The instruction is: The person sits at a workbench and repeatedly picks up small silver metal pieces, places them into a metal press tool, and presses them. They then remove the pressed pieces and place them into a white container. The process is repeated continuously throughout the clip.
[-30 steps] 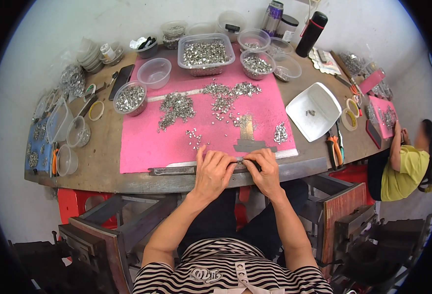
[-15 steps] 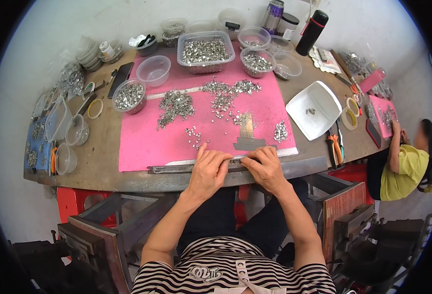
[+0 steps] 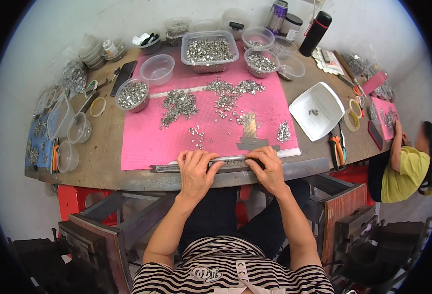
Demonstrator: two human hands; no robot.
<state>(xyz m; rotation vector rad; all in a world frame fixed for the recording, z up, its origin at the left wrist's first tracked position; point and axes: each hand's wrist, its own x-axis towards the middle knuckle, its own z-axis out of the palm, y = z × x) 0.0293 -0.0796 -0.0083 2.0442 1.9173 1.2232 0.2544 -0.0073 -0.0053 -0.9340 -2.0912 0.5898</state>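
A: Grip check: I see left hand [image 3: 195,172] and right hand [image 3: 271,169] both clamped on one metal strip [image 3: 226,162].

B: Location?

A: Near tabletop [image 3: 108,147] edge, on pink mat [image 3: 147,137].

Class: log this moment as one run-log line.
left hand on metal strip | right hand on strip | pink mat behind

Pink mat [image 3: 147,142]: matt, textured foam-like. Small parts [image 3: 179,104] at 12 o'clock: shiny metal. Tubs [image 3: 157,69]: clear glossy plastic. Table [image 3: 106,132]: worn matt wood. Strip [image 3: 230,160]: dull metal.
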